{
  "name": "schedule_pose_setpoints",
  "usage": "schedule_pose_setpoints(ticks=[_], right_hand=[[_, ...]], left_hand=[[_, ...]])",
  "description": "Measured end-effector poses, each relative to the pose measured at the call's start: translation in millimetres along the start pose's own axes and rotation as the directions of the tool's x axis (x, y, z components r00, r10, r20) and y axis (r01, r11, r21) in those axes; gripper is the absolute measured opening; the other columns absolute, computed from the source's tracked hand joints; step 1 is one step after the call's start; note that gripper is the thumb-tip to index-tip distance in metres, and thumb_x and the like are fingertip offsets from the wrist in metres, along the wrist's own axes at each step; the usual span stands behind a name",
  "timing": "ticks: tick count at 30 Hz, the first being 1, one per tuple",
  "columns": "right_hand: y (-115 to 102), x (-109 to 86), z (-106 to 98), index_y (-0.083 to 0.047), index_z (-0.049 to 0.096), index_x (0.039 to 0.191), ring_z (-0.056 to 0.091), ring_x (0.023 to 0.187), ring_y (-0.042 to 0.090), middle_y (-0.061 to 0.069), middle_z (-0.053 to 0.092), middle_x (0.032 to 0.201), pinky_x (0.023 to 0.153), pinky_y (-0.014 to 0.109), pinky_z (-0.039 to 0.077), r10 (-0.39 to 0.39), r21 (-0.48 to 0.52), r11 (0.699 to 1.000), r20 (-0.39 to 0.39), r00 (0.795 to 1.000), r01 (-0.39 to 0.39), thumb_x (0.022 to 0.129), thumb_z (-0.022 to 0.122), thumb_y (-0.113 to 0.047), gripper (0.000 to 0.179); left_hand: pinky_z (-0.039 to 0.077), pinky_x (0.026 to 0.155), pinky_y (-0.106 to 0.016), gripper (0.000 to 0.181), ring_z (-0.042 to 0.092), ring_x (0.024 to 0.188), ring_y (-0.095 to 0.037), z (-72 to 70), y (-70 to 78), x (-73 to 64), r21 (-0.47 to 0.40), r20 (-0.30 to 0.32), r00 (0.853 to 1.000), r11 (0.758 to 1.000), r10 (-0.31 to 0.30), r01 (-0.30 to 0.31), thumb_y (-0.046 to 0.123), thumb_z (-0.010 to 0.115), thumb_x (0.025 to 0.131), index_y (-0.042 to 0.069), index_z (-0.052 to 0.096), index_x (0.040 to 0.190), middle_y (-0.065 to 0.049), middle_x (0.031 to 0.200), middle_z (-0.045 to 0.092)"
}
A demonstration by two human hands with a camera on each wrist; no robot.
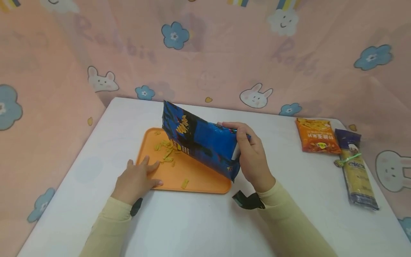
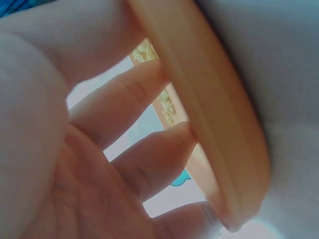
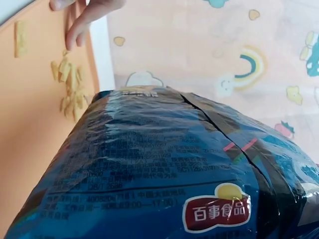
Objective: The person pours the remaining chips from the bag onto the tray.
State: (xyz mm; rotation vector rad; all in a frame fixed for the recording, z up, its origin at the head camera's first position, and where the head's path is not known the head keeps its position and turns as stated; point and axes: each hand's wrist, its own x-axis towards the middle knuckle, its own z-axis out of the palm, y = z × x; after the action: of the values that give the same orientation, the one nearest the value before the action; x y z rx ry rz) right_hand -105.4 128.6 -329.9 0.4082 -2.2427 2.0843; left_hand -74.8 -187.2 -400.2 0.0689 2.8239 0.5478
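Pink patterned fabric (image 1: 205, 67) stands behind a white table (image 1: 199, 228). Blue bag (image 1: 208, 141): held tilted over the orange tray (image 1: 202, 180), between the hands, its left end beside the yellow snack pieces (image 1: 167, 160). Right hand (image 1: 256, 159): grips the bag's right end, thumb on the near face. Left hand (image 1: 136, 180): fingers spread, at the tray's left edge. Left wrist view: fingertips meet the tray rim, whose outer wall is exposed. Right wrist view: the bag's printed face carries a red label (image 3: 217, 211), not visible from the head. Table, right side: an orange packet (image 1: 318, 137) lies beside a long packet (image 1: 356, 178) crossed by a green tie (image 1: 353, 157).
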Motion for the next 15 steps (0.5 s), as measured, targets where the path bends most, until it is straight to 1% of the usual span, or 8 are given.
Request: schedule_pose_setpoints(ticks=[3,6,8,10,11,12,13,15], right_hand=[[2,-0.2,1,-0.001,0.059,0.143,0.056,0.127,0.033,0.009,0.058,0.148,0.1,0.048,0.053,0.012,0.006,1.0,0.009,1.0,-0.012,0.117,0.034,-0.039,0.052],[1,-1.1,2,-0.001,0.058,0.144,0.056,0.127,0.034,0.011,0.058,0.148,0.101,0.053,0.052,0.026,-0.008,1.0,0.009,1.0,-0.026,0.117,0.032,-0.036,0.051],[-4,-2.6,1,-0.002,0.059,0.144,0.056,0.128,0.033,0.009,0.058,0.148,0.101,0.055,0.052,0.037,-0.034,0.999,0.007,0.999,-0.037,0.117,0.032,-0.037,0.051],[-13,-4.5,-2,-0.005,0.06,0.144,0.055,0.128,0.032,0.006,0.058,0.147,0.1,0.054,0.053,0.029,-0.062,0.998,-0.003,1.0,-0.029,0.117,0.032,-0.04,0.052],[-19,-5.7,-4,-0.006,0.06,0.144,0.055,0.13,0.031,0.005,0.058,0.148,0.1,0.05,0.053,0.012,-0.073,0.997,-0.011,1.0,-0.013,0.117,0.032,-0.041,0.052],[-26,-6.8,-6,-0.007,0.061,0.143,0.054,0.13,0.032,0.006,0.057,0.148,0.099,0.047,0.054,-0.015,-0.059,0.998,-0.022,1.0,0.014,0.117,0.033,-0.041,0.052],[-32,-7.7,-8,-0.007,0.062,0.143,0.053,0.131,0.034,0.007,0.057,0.148,0.099,0.045,0.054,-0.053,-0.033,0.998,-0.036,0.998,0.051,0.116,0.033,-0.041,0.052],[-40,-8.7,-10,-0.005,0.063,0.14,0.052,0.131,0.038,0.012,0.058,0.147,0.096,0.039,0.055,-0.134,0.02,0.991,-0.072,0.988,0.135,0.116,0.035,-0.041,0.051]], left_hand=[[0.052,0.085,-0.073,0.074,0.028,0.143,-0.068,0.7,-0.5,-0.4,0.001,0.005,1.0,1.0,-0.008,0.008,0.043,0.085,0.09,0.015,0.059,0.153,-0.027,0.164,0.036],[0.052,0.086,-0.074,0.073,0.027,0.143,-0.069,0.8,-0.6,-0.3,0.006,0.0,1.0,1.0,-0.003,0.003,0.043,0.085,0.09,0.015,0.059,0.153,-0.028,0.164,0.037],[0.052,0.086,-0.074,0.073,0.027,0.143,-0.069,0.4,-0.2,-0.2,0.008,-0.003,1.0,1.0,0.0,0.0,0.043,0.085,0.09,0.015,0.059,0.153,-0.028,0.163,0.038],[0.052,0.086,-0.073,0.073,0.028,0.142,-0.069,0.1,0.2,-0.2,0.01,-0.004,1.0,1.0,0.001,-0.001,0.042,0.085,0.09,0.015,0.06,0.152,-0.028,0.163,0.038],[0.052,0.086,-0.073,0.073,0.028,0.142,-0.069,-0.1,0.5,-0.2,0.011,-0.005,1.0,1.0,0.002,-0.002,0.042,0.085,0.09,0.014,0.06,0.152,-0.028,0.163,0.038],[0.053,0.085,-0.073,0.073,0.028,0.142,-0.069,-0.3,0.7,-0.3,0.01,-0.007,1.0,1.0,0.003,-0.003,0.042,0.085,0.089,0.014,0.06,0.152,-0.028,0.163,0.038],[0.053,0.085,-0.072,0.073,0.029,0.141,-0.07,-0.4,0.8,-0.3,0.011,-0.01,1.0,1.0,0.006,-0.006,0.042,0.085,0.089,0.014,0.06,0.152,-0.029,0.163,0.039],[0.054,0.083,-0.071,0.073,0.03,0.14,-0.07,-0.4,0.8,-0.2,0.009,-0.018,1.0,1.0,0.012,-0.012,0.042,0.086,0.089,0.013,0.061,0.151,-0.029,0.162,0.039]])
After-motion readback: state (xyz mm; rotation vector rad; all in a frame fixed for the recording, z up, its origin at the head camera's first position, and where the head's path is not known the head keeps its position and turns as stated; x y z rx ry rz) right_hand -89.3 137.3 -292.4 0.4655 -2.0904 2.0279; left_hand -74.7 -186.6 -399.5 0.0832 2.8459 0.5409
